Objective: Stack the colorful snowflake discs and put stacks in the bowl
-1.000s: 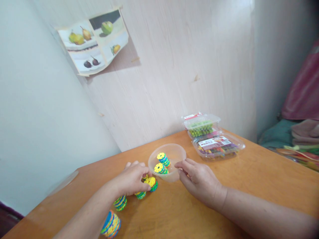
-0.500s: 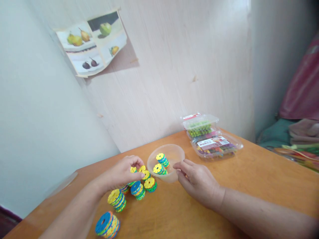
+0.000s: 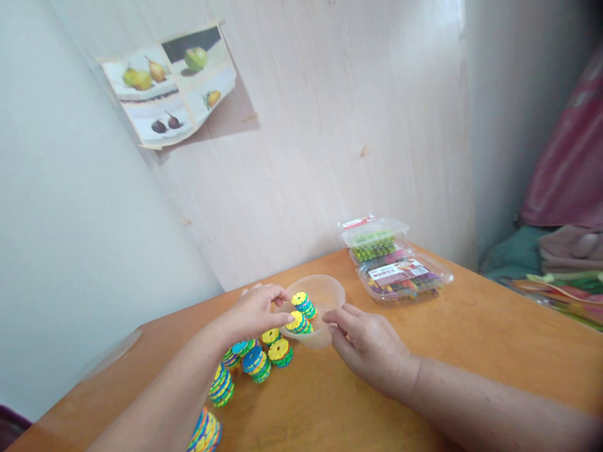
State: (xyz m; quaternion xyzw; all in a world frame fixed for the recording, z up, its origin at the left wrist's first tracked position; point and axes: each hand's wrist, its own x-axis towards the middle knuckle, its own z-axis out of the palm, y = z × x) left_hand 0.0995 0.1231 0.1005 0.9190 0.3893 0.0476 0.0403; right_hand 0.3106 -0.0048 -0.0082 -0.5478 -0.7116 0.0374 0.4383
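My left hand (image 3: 259, 309) is over the left rim of a clear plastic bowl (image 3: 332, 290), thumb and fingers apart, with nothing seen between them. Its thumb tip is close to the nearer of two stacks of notched plastic discs (image 3: 300, 322) lying tilted in the bowl; the other disc stack (image 3: 304, 304) lies just behind. My right hand (image 3: 365, 345) pinches the bowl's right rim. Below my left hand several more stacks stand on the table, among them a yellow-topped stack (image 3: 281, 353) and a blue-topped stack (image 3: 257, 364). My left hand and forearm hide some of them.
Two clear lidded boxes stand behind on the right, one with green pieces (image 3: 374, 243), the other with mixed coloured pieces (image 3: 402, 279). A wall rises behind the wooden table (image 3: 358, 414). A clear lid-like sheet (image 3: 113, 355) lies at the left edge. Fabric (image 3: 565, 251) is piled at right.
My left hand has moved right and slightly forward, from the table stacks to the bowl's left rim. My right hand stays on the bowl. The view has shifted slightly.
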